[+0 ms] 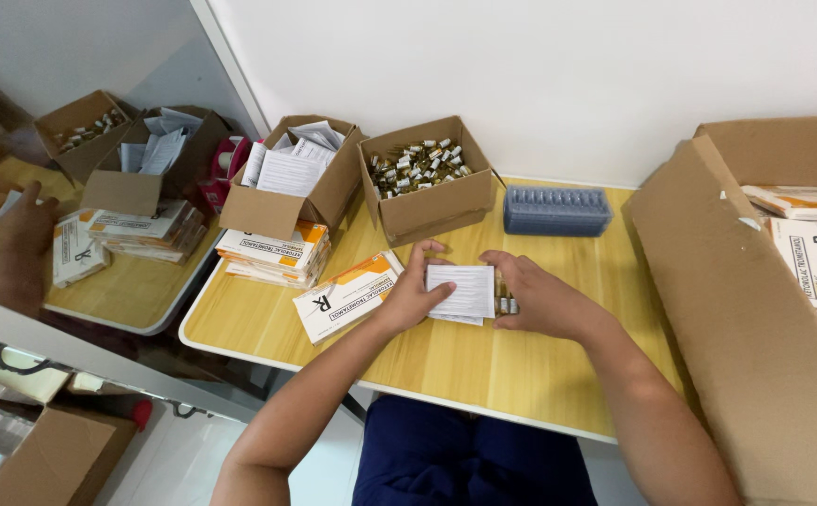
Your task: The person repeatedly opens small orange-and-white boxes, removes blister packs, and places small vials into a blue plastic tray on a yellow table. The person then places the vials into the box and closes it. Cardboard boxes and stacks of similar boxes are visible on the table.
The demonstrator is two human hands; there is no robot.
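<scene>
Head view: a folded paper leaflet [463, 290] is held flat on the wooden table [483, 365] by the left hand [415, 292], fingers pressed on it. A small row of vials [506, 305] is gripped against its edge by the right hand [538, 298]. Many loose vials [418, 167] remain in the open box; flat cartons [344, 295] lie beside, unfilled.

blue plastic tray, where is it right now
In the head view the blue plastic tray sits at the back of the wooden table against the white wall, just right of the open box of small vials and beyond both hands.
</scene>
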